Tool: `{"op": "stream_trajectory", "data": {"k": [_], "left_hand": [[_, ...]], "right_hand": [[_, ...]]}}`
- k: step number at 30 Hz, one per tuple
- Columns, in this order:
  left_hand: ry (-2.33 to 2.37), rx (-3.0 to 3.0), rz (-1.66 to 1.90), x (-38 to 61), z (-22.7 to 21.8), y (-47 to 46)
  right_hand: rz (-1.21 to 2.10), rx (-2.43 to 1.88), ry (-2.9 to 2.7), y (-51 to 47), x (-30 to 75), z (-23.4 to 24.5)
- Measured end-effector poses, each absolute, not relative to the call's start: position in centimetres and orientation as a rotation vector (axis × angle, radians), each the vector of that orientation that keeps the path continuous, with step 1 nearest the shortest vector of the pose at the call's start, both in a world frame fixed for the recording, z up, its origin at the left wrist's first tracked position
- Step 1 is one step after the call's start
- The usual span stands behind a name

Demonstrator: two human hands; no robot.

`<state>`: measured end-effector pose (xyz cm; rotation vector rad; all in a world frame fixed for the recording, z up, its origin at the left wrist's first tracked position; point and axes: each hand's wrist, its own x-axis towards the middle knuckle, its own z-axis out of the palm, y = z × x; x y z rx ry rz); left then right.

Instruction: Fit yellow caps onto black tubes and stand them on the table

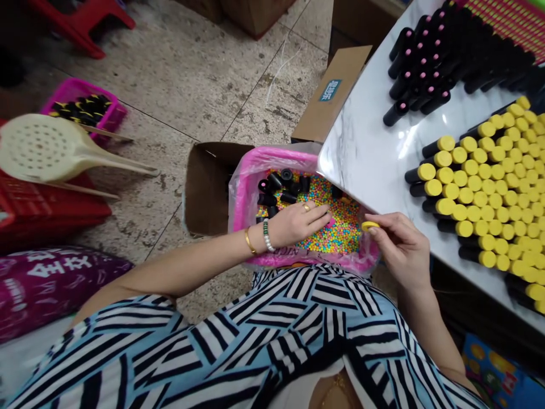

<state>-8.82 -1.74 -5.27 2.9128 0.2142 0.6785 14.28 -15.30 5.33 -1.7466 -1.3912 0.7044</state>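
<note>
A pink basket (247,187) lined with clear plastic sits on my lap, full of small coloured caps (340,227) and a few black tubes (276,190). My left hand (298,222) rests palm down on the caps, fingers curled into them; whether it holds anything is hidden. It wears a ring, a gold bangle and a bead bracelet. My right hand (400,247) hovers at the basket's right edge, pinching a yellow cap (369,225) between thumb and fingers. On the marble table (366,153) lie rows of black tubes with yellow caps (481,193) and rows with pink caps (419,68).
An open cardboard box (208,187) stands on the floor behind the basket. To the left are a cream perforated scoop (46,147), a red crate (38,210), a small pink basket (85,105) and a purple bag (46,284). A red stool (85,20) is far left.
</note>
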Motion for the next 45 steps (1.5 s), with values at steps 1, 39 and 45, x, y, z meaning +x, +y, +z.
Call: {"op": "stream_trajectory", "data": {"k": [1, 39, 45], "left_hand": [[0.194, 2.937, 0.672, -8.8, -5.4, -1.8], [0.271, 2.779, 0.032, -7.9, -6.7, -3.0], [0.173, 2.772, -0.019, -7.1, -7.3, -3.8]], "right_hand": [[0.702, -1.744, -1.386, -15.3, 14.3, 5.4], [1.125, -1.624, -0.833, -15.6, 14.1, 5.2], [1.126, -1.725, -0.915, -16.3, 14.1, 5.3]]}}
